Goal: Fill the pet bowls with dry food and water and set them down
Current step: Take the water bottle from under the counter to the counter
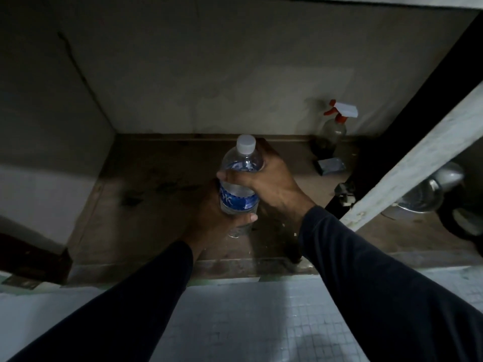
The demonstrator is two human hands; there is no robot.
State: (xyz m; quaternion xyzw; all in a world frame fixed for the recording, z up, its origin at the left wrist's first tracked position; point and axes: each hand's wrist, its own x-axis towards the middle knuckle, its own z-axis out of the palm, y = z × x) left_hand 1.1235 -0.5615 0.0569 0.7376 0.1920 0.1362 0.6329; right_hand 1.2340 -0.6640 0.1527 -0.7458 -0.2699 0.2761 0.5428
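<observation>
A clear plastic water bottle (239, 197) with a blue label and a white cap stands upright over the brown floor of a dim open cabinet. My left hand (209, 218) wraps its lower part from the left, thumb on the front. My right hand (264, 181) grips its shoulder from the right, just under the cap. The cap is on. A shiny metal bowl (420, 195) sits at the right, partly hidden behind a white cabinet frame bar.
A spray bottle (333, 126) with a red and white trigger stands at the cabinet's back right, a small dark packet (329, 165) in front of it. The white frame bar (418, 158) slants across the right. Pale tiled floor (248, 322) lies in front of the cabinet.
</observation>
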